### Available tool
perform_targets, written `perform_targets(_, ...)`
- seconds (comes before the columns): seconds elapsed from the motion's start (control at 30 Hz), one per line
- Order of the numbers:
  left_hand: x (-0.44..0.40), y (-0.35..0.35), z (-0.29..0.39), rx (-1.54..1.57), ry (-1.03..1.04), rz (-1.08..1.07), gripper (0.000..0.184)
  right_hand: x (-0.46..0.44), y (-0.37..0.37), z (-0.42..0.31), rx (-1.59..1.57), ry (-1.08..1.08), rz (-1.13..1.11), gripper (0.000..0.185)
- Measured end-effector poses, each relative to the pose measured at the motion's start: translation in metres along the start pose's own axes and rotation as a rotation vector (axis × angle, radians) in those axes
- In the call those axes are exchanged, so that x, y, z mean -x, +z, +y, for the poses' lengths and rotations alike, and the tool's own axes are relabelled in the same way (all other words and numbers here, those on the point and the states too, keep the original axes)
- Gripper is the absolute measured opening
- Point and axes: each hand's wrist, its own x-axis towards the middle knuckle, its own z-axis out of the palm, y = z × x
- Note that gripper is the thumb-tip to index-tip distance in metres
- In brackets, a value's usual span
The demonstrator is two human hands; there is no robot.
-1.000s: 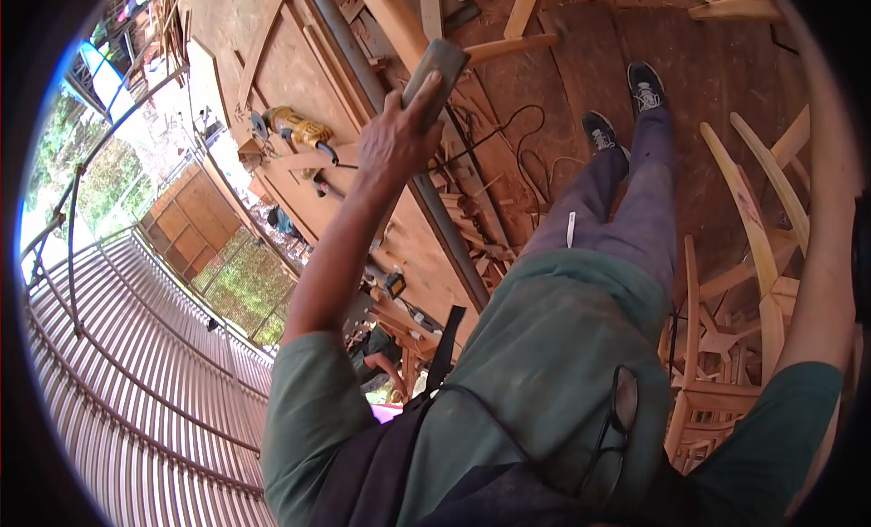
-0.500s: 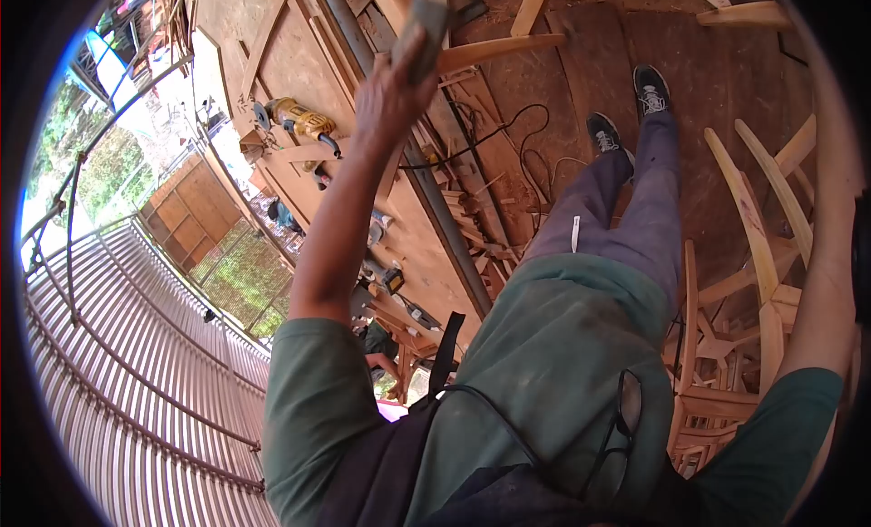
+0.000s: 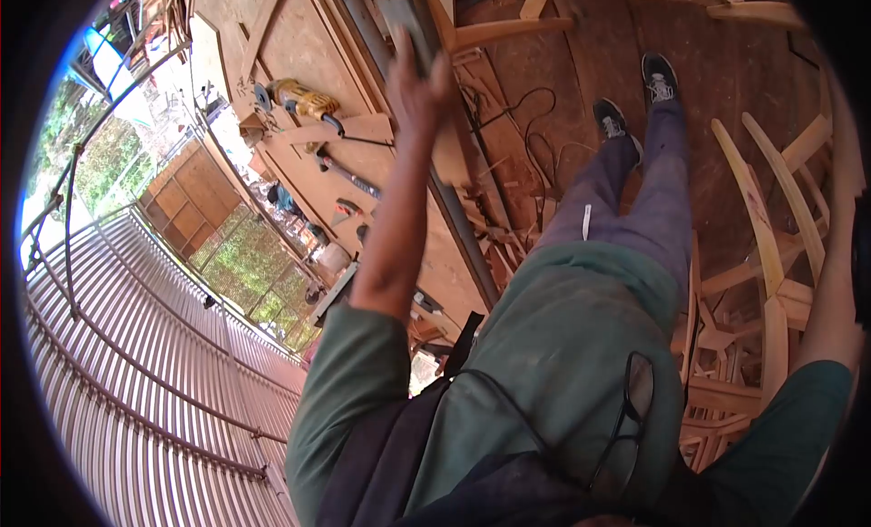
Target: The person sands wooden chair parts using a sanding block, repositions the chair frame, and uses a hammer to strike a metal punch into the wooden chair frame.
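My left hand (image 3: 419, 92), blurred by motion, is wrapped round a flat grey-green block (image 3: 410, 30) near the top centre. Close beside the hand and block, a curved wooden piece (image 3: 485, 33) reaches to the right over the floor. Another pale piece of wood (image 3: 451, 155) shows just below the hand, over the metal pipe (image 3: 461, 232) at the bench edge. My right arm runs up along the right edge of the view, and its hand is out of sight.
On the wooden bench (image 3: 272, 160) lie a yellow power tool (image 3: 308, 99) and a hammer-like tool (image 3: 349, 173). Cables (image 3: 535, 119) and wood scraps are on the floor. Curved wooden chair frames (image 3: 758, 209) stand at the right. Corrugated metal sheeting (image 3: 154, 373) is at the left.
My left hand moved up with the block, then slightly down and to the right. The view has shifted, uncovering more tools on the bench. The person seen beyond my left arm is no longer visible there.
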Motion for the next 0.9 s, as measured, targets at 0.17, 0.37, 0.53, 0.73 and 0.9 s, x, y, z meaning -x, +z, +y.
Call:
perform_targets(0.17,0.016,0.018,-0.001,0.126,-0.065,0.114,0.078,-0.017,0.003,0.015,0.256,-0.062,-0.078,0.097)
perform_targets(0.37,0.048,0.018,0.011,0.178,-0.078,0.134,0.078,-0.003,-0.019,-0.013,0.224,-0.046,-0.054,0.103)
perform_targets(0.53,0.015,0.022,0.005,0.303,-0.201,0.16,0.073,0.002,-0.025,-0.015,0.255,-0.049,-0.061,0.108)
perform_targets(0.73,0.049,0.025,0.003,0.151,0.04,0.215,0.077,0.006,-0.025,-0.012,0.21,-0.025,-0.086,0.112)
perform_targets(0.9,-0.005,0.015,-0.007,0.194,-0.047,0.108,0.076,0.003,-0.033,-0.018,0.268,-0.036,-0.092,0.11)
